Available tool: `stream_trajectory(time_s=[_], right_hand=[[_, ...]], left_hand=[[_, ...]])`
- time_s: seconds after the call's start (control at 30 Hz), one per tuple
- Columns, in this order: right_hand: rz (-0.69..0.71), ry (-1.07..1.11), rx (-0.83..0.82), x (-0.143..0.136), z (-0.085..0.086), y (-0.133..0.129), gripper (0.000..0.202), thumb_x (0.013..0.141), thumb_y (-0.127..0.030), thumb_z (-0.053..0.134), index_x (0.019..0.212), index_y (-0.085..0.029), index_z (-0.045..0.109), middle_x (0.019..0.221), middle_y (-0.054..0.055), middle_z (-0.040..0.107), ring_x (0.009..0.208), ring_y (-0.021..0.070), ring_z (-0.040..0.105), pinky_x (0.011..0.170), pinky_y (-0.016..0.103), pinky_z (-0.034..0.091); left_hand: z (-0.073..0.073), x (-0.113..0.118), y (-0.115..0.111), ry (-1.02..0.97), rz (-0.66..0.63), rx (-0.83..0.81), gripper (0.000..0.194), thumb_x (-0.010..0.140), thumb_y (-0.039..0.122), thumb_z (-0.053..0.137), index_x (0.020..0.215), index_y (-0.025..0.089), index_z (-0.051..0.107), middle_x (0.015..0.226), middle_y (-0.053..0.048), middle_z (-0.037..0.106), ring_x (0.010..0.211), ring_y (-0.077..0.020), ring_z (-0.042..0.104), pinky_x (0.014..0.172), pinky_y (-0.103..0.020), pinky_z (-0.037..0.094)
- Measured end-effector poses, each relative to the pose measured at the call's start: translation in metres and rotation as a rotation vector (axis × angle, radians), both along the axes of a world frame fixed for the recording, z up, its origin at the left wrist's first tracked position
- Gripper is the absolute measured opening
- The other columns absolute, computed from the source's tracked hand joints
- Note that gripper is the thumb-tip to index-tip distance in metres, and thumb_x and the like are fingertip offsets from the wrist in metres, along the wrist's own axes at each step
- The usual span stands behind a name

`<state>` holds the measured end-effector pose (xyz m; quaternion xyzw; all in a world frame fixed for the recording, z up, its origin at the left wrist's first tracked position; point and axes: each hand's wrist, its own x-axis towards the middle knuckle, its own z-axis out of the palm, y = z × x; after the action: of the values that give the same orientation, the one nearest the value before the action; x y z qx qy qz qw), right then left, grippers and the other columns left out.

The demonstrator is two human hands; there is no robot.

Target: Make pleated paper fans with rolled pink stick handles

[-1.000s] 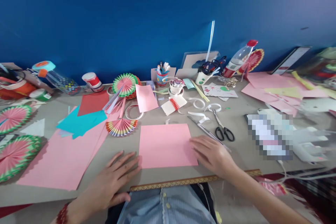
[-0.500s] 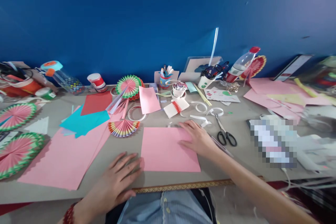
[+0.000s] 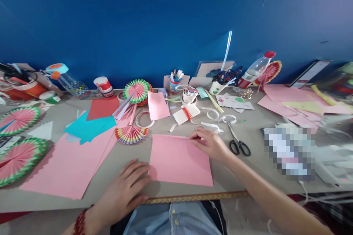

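A sheet of pink paper (image 3: 179, 161) lies at the front of the table, before my body. My right hand (image 3: 211, 143) reaches across its far right corner, thumb and fingers pinched on the far edge of the sheet. My left hand (image 3: 129, 183) rests flat with fingers stretched out, their tips at the sheet's left edge. Right of my right hand lie scissors (image 3: 237, 145) with black handles. Beyond the sheet are a paper fan (image 3: 131, 134) with striped folds and a white bundle (image 3: 186, 114) tied with red.
Larger pink sheets (image 3: 63, 169) and blue paper (image 3: 91, 126) lie on the left, near round pleated fans (image 3: 20, 159). Cups of pens (image 3: 174, 86), tape rolls (image 3: 145, 119) and a bottle (image 3: 253, 71) stand along the blue wall. A blurred-out device (image 3: 286, 152) lies right.
My right hand has gone from spread fingers on the sheet to a pinch at its far edge. The sheet's near right corner has shifted slightly toward me. My left hand stays in place.
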<state>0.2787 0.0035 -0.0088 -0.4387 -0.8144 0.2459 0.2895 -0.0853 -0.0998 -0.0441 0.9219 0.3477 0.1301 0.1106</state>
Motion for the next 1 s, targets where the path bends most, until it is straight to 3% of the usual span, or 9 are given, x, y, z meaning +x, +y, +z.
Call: stream_trajectory(time_s=[0.13, 0.17, 0.23, 0.33, 0.43, 0.57, 0.67, 0.9, 1.0], right_hand=[[0.028, 0.094, -0.008, 0.001, 0.008, 0.0, 0.012, 0.092, -0.022, 0.055, 0.088, -0.021, 0.067, 0.085, 0.004, 0.069, 0.079, 0.017, 0.065, 0.068, 0.026, 0.052], [0.021, 0.126, -0.011, 0.001, 0.009, 0.0, 0.012, 0.092, -0.023, 0.056, 0.088, -0.021, 0.067, 0.084, 0.004, 0.069, 0.078, 0.0167, 0.066, 0.068, 0.026, 0.052], [-0.006, 0.174, -0.01, 0.0, 0.011, 0.0, 0.011, 0.092, -0.025, 0.059, 0.086, -0.02, 0.067, 0.082, 0.003, 0.07, 0.076, 0.0162, 0.066, 0.066, 0.025, 0.053], [-0.043, 0.196, 0.039, 0.001, 0.013, 0.0, 0.012, 0.093, -0.026, 0.059, 0.085, -0.021, 0.066, 0.08, 0.003, 0.07, 0.074, 0.0164, 0.067, 0.064, 0.025, 0.053], [-0.021, 0.105, 0.182, 0.005, 0.018, -0.001, 0.014, 0.095, -0.026, 0.056, 0.087, -0.021, 0.066, 0.082, 0.005, 0.071, 0.076, 0.0182, 0.067, 0.069, 0.029, 0.054], [0.086, -0.161, 0.445, 0.003, 0.029, -0.009, 0.015, 0.096, -0.021, 0.056, 0.105, -0.021, 0.068, 0.092, 0.007, 0.074, 0.089, 0.0226, 0.068, 0.088, 0.04, 0.053], [0.156, -0.25, 0.522, -0.009, 0.035, -0.016, 0.023, 0.096, -0.018, 0.054, 0.116, -0.022, 0.066, 0.098, 0.007, 0.075, 0.092, 0.0211, 0.068, 0.098, 0.044, 0.05], [0.167, -0.253, 0.56, -0.03, 0.028, -0.023, 0.024, 0.096, -0.01, 0.05, 0.103, -0.021, 0.07, 0.093, 0.005, 0.074, 0.087, 0.0172, 0.066, 0.099, 0.04, 0.05], [0.164, -0.231, 0.586, -0.031, 0.023, -0.026, 0.023, 0.096, -0.01, 0.051, 0.1, -0.021, 0.071, 0.092, 0.003, 0.075, 0.086, 0.0157, 0.066, 0.099, 0.039, 0.051]], left_hand=[[0.011, 0.008, 0.014, -0.342, 0.378, -0.242, 0.059, 0.098, 0.036, 0.054, 0.152, 0.024, 0.032, 0.144, -0.013, 0.054, 0.121, -0.0255, 0.061, 0.092, -0.035, 0.058], [0.014, 0.011, 0.02, -0.405, 0.43, -0.331, 0.059, 0.098, 0.036, 0.054, 0.152, 0.025, 0.031, 0.138, -0.013, 0.058, 0.11, -0.0234, 0.066, 0.08, -0.031, 0.06], [0.02, 0.019, 0.034, -0.483, 0.453, -0.447, 0.046, 0.097, 0.037, 0.055, 0.14, 0.025, 0.046, 0.127, -0.011, 0.064, 0.093, -0.0198, 0.069, 0.066, -0.025, 0.057], [0.023, 0.032, 0.048, -0.463, 0.456, -0.473, 0.019, 0.096, 0.037, 0.058, 0.098, 0.02, 0.064, 0.09, -0.004, 0.068, 0.075, -0.0161, 0.064, 0.057, -0.021, 0.049], [0.022, 0.041, 0.053, -0.417, 0.402, -0.331, 0.027, 0.097, 0.033, 0.055, 0.075, 0.018, 0.057, 0.071, 0.0, 0.059, 0.066, -0.0141, 0.057, 0.058, -0.022, 0.045], [0.019, 0.046, 0.049, -0.383, 0.257, -0.052, 0.019, 0.098, 0.023, 0.05, 0.081, 0.019, 0.057, 0.078, -0.003, 0.061, 0.073, -0.0159, 0.058, 0.067, -0.026, 0.046], [0.017, 0.05, 0.045, -0.319, 0.2, 0.018, 0.013, 0.098, 0.02, 0.048, 0.091, 0.019, 0.059, 0.084, -0.004, 0.066, 0.075, -0.0167, 0.063, 0.069, -0.027, 0.048], [0.013, 0.051, 0.045, -0.299, 0.211, -0.095, 0.013, 0.097, 0.019, 0.046, 0.097, 0.02, 0.059, 0.087, -0.004, 0.068, 0.074, -0.0163, 0.066, 0.067, -0.026, 0.051], [0.009, 0.046, 0.046, -0.305, 0.163, -0.13, 0.017, 0.094, 0.016, 0.048, 0.105, 0.021, 0.059, 0.102, -0.006, 0.07, 0.093, -0.0183, 0.068, 0.081, -0.028, 0.054]])
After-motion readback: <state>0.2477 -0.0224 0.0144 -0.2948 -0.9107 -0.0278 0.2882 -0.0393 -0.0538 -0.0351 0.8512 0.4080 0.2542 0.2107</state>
